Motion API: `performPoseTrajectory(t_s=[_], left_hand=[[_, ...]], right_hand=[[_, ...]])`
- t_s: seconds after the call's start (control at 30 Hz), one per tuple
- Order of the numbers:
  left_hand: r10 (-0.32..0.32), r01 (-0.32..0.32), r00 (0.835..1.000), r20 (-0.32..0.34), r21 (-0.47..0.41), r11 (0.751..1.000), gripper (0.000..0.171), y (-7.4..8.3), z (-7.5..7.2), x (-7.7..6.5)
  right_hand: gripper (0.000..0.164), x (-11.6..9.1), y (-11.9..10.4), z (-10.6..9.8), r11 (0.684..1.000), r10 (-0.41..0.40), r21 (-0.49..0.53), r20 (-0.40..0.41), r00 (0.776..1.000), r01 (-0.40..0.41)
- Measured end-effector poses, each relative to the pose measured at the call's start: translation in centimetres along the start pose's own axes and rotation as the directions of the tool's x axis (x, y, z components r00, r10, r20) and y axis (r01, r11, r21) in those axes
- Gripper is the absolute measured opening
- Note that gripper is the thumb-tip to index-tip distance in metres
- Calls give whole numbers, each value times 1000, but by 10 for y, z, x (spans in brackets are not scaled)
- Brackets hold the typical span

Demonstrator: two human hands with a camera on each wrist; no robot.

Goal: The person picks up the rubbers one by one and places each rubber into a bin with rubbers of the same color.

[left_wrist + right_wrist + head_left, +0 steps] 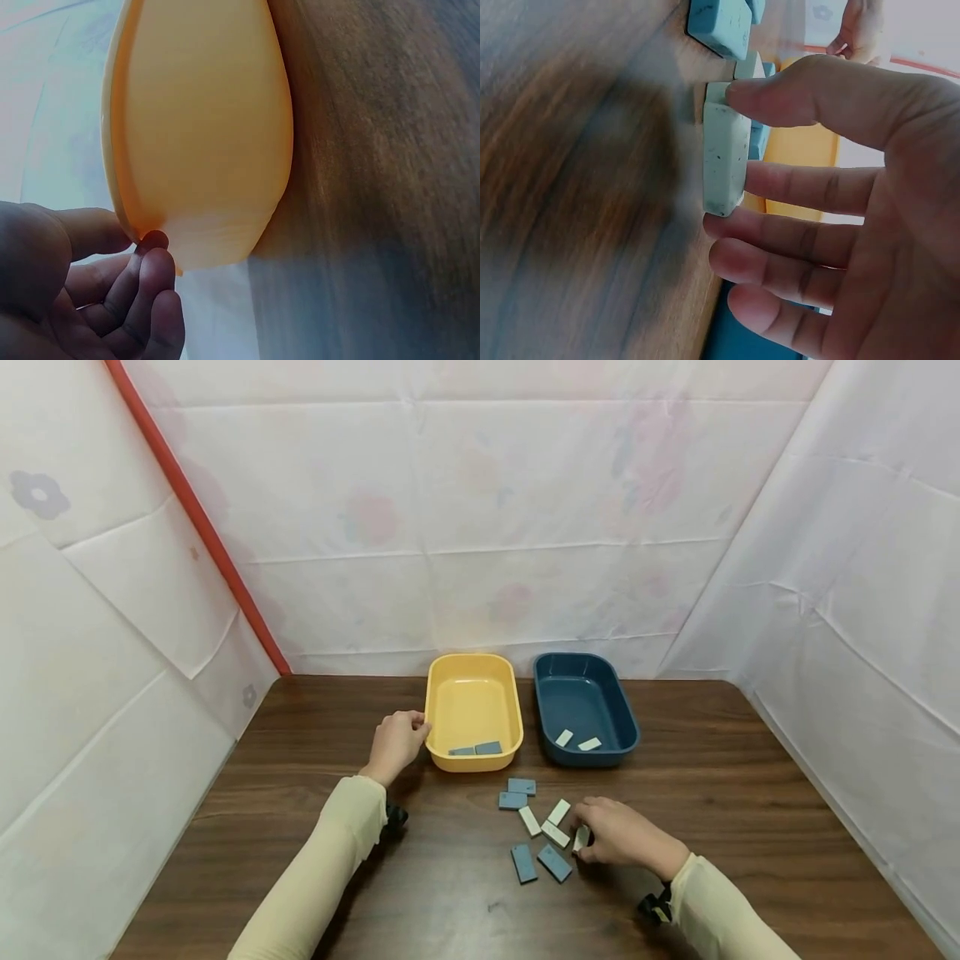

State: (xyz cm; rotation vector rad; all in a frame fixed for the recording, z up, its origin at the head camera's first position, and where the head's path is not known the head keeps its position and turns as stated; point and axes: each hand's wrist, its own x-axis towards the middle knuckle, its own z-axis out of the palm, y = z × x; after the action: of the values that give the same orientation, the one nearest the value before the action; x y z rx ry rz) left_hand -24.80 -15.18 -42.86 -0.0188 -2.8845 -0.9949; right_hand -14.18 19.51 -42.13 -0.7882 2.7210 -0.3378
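Note:
My left hand (396,745) pinches the left rim of the yellow tray (472,702), thumb and fingertip meeting at the edge in the left wrist view. On the table, my right hand (618,835) grips a white block (726,154) between thumb and fingers, close to the wood. Beside it lie three loose white blocks (556,835) and several blue-grey blocks (554,863). Two blue-grey blocks (489,748) lie inside the yellow tray at its near end. Within the dark blue tray (577,693) are two white blocks (589,744).
Both trays stand side by side at the back of the brown wooden table (315,827). White patterned sheets (480,527) hang behind and at both sides. A red pole (198,518) slants down at the back left corner.

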Motion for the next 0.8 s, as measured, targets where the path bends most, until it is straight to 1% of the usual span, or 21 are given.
performPoseTrajectory(t_s=[0.23, 0.5, 0.8], left_hand=[[-14, 14, 1000, 4, -29, 999, 33, -2, 1, 3], [-14, 14, 1000, 4, -38, 999, 33, -1, 1, 5], [-4, 4, 1000, -8, -21, 1000, 33, 0, 2, 2]], right_hand=[[20, -1, 2, -3, 1000, -3, 14, -10, 1000, 3], [20, 0, 4, -7, 999, -47, -9, -75, 996, 46], [21, 2, 4, -13, 999, -14, 34, -69, 998, 16]])
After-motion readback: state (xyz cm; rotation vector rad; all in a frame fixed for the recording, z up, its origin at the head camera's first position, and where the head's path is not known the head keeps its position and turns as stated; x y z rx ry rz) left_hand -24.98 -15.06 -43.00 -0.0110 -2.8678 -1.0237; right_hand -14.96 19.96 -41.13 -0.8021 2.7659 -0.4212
